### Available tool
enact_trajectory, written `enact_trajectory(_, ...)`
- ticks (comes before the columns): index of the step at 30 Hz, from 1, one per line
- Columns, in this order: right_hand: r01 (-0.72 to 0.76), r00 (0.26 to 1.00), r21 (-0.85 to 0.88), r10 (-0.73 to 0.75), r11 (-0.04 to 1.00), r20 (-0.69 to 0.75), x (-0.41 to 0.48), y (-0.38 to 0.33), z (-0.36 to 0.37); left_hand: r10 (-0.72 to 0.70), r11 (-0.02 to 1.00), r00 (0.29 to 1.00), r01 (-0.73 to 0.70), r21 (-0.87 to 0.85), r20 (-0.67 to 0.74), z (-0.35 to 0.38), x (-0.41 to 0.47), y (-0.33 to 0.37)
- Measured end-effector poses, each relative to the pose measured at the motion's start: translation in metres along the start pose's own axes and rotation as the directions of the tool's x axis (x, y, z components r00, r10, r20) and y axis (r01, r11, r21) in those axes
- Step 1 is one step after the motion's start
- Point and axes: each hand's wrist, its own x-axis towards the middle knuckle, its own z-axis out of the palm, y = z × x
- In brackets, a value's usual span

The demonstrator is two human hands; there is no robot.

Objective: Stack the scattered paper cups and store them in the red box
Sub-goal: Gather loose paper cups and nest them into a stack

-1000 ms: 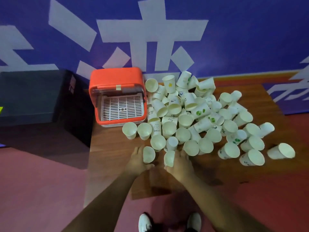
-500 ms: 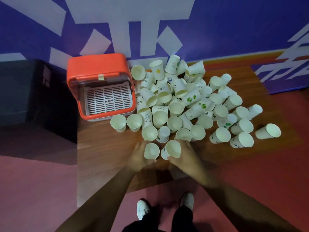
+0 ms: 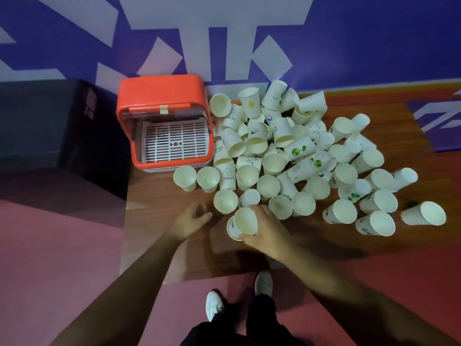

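Note:
A heap of several white paper cups (image 3: 287,151) lies scattered over the wooden table (image 3: 162,221), some upright, most on their sides. The red box (image 3: 162,96) stands at the table's back left, its front open onto a white slotted tray (image 3: 174,142). My right hand (image 3: 267,231) grips a short stack of two nested cups (image 3: 243,222) near the front of the heap. My left hand (image 3: 189,221) hovers just left of that stack, fingers apart and empty.
A dark block (image 3: 50,121) sits left of the table beside the red box. A blue wall with white shapes (image 3: 224,33) rises behind. Two upright cups (image 3: 197,177) stand in front of the box. My feet (image 3: 239,295) are below the table's near edge.
The cup my left hand held now sits nested with the one in my right hand. My left hand has let go and opened. The view has tilted down.

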Motion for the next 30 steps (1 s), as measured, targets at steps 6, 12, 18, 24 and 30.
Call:
enact_trajectory(6, 0.075, 0.994, -0.281, -0.051, 0.957, 0.093, 0.006, 0.014, 0.022, 0.095, 0.993, 0.984, -0.084, 0.082, -0.149, 0.016, 0.022, 0.029)
enact_trajectory(12, 0.08, 0.99, -0.3, -0.042, 0.95, 0.132, 0.005, 0.021, 0.035, 0.113, 0.982, 0.979, -0.084, 0.167, -0.17, 0.042, 0.031, 0.041)
enact_trajectory(18, 0.046, 0.981, -0.132, -0.07, 0.99, -0.182, -0.001, 0.047, -0.005, 0.16, 0.941, 0.968, -0.089, 0.328, -0.196, 0.051, 0.033, 0.034)
enact_trajectory(24, -0.062, 0.991, -0.374, 0.013, 0.925, -0.132, 0.004, 0.077, -0.022, 0.168, 0.884, 0.97, -0.068, 0.463, -0.178, 0.056, 0.035, 0.039)
enact_trajectory(30, -0.058, 0.993, -0.466, 0.003, 0.883, -0.117, 0.004, 0.085, -0.011, 0.283, 0.848, 0.943, -0.16, 0.505, -0.176, 0.052, 0.021, 0.038)
